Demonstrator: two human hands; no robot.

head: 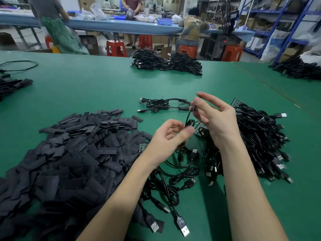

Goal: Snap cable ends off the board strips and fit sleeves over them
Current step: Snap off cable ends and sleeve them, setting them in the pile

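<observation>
My right hand [214,117] is raised over the green table and pinches the upper end of a black cable [189,117] between thumb and fingers. My left hand [171,136] sits just below it, fingers curled round the same cable lower down. A large heap of flat black sleeves [73,153] covers the table to the left. To the right lies a tangle of black USB cables [260,136] with green board strips [237,103] poking out at its far edge. Two sleeved cables [158,105] lie coiled beyond my hands.
Loose USB cables [173,180] sprawl between my forearms, plugs near the front edge. More cable piles sit at the table's far side [166,63], far right [298,68] and far left [12,84]. People work at a blue bench [121,25] behind; red stools stand between.
</observation>
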